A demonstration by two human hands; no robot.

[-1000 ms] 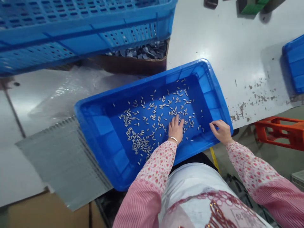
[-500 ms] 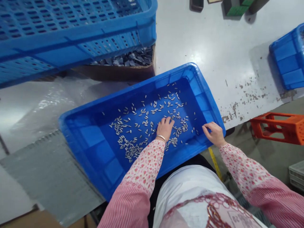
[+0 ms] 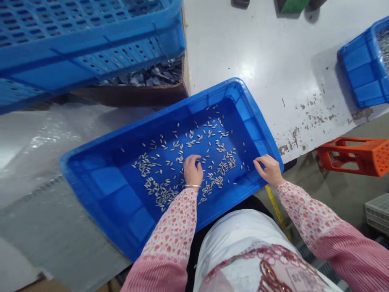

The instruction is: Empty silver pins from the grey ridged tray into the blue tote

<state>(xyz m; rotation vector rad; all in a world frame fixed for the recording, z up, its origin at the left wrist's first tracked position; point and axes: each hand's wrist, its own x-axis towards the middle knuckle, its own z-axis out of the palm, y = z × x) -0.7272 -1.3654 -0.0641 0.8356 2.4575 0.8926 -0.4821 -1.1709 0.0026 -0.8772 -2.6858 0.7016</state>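
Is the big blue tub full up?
No, nearly empty. The shallow blue plastic tub holds only scattered small pale pieces; bare floor shows between them.

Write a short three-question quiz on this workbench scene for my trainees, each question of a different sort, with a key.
1. True or false: the left hand rests among the small pale pieces inside the blue tray.
2. What does the right hand grip?
A. the orange crate
B. the near right corner of the blue tray
C. the perforated blue crate
3. Fill in: the brown box of dark pieces sits under the ______ blue crate.

Key: 1 true; 2 B; 3 perforated
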